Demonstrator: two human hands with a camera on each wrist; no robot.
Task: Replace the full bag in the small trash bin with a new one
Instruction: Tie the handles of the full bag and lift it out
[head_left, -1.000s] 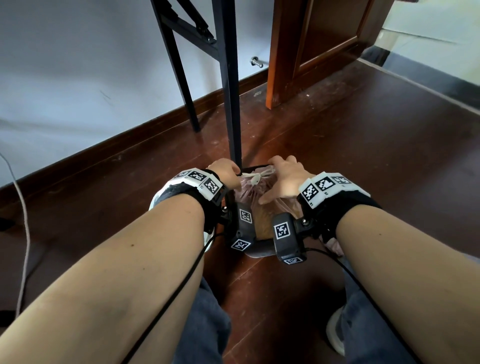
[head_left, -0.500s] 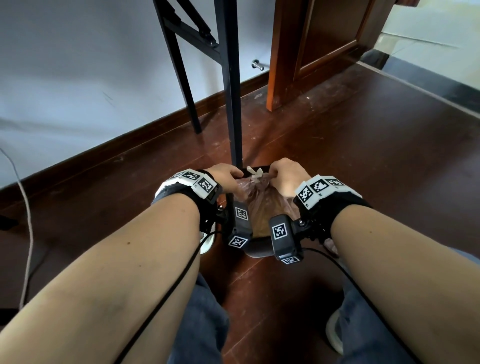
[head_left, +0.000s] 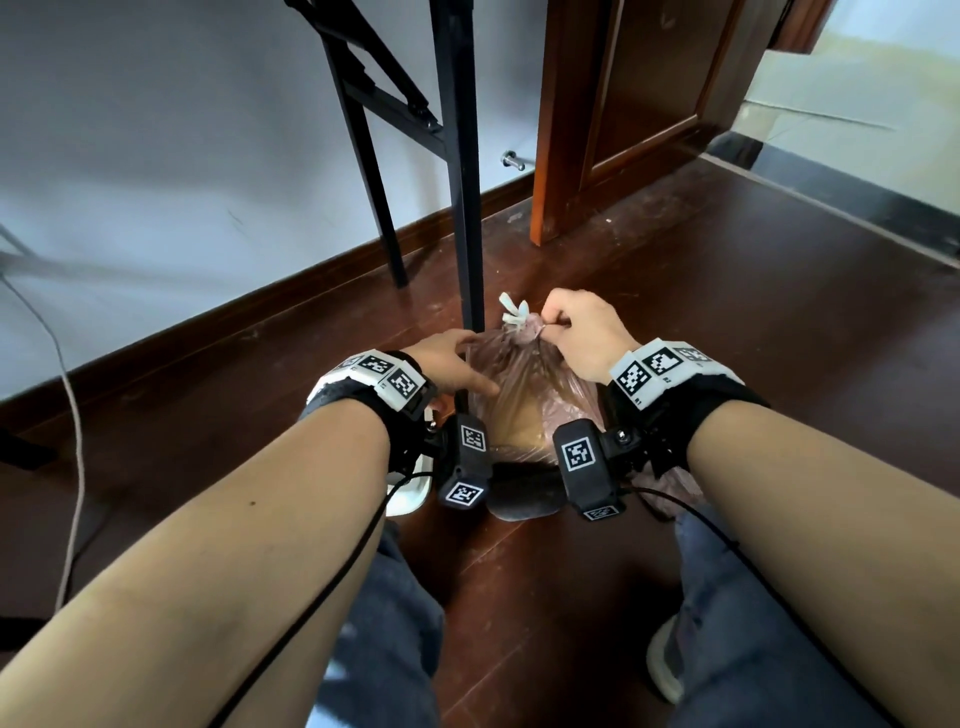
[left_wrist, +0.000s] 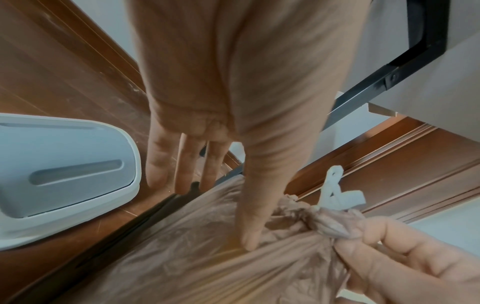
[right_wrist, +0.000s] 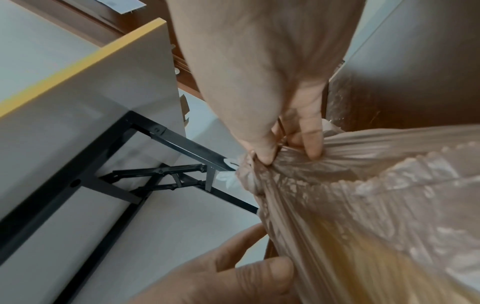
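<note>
A full pinkish-brown bag (head_left: 524, 384) stands up out of the small dark bin (head_left: 524, 496), its neck tied with a white drawstring (head_left: 514, 314). My right hand (head_left: 553, 328) pinches the gathered neck just below the knot; thumb and fingers close on the bag (right_wrist: 363, 205) in the right wrist view. My left hand (head_left: 467, 366) lies against the bag's left side with straight fingers. In the left wrist view its index tip touches the bag (left_wrist: 207, 257). The bin's lower part is hidden by my wrists.
A white and grey lid (left_wrist: 64, 174) lies on the wooden floor left of the bin, also seen by my left wrist (head_left: 410, 493). A black table leg (head_left: 465, 182) stands just behind the bag. A wooden door frame (head_left: 550, 156) is at the back right, a cable (head_left: 72, 415) far left.
The right hand has risen, drawing the bag's neck up out of the bin. The left hand has let go of the top and now lies flat on the bag's side.
</note>
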